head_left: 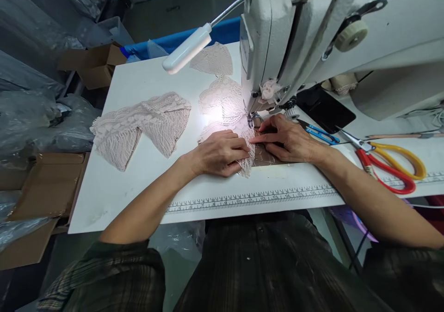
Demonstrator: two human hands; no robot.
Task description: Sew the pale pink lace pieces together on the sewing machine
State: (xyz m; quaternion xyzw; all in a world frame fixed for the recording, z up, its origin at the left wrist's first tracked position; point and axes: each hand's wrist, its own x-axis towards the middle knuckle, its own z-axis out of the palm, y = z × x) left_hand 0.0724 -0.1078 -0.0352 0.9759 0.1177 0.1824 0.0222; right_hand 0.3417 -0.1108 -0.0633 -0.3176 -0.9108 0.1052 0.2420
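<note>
The pale pink lace piece [245, 158] lies under the needle area of the white sewing machine [258, 48], its lower edge hanging towards me. My left hand [222, 152] is curled over it from the left, fingers closed on the lace. From the right, my right hand [289, 138] reaches in with fingers apart, its extended index fingertip touching the lace edge beside the presser foot [255, 120]. Beneath the right hand is a brown plate [265, 157]. More lace [224, 94] stretches away behind the left hand, brightly lit.
A joined pair of lace cups [145, 122] lies left on the white table [121, 201]. A lamp [187, 48] hangs above. On the right are blue-handled snips [321, 134], red-and-yellow scissors [388, 159] and a dark phone [326, 108]. A printed ruler [249, 199] runs along the front edge.
</note>
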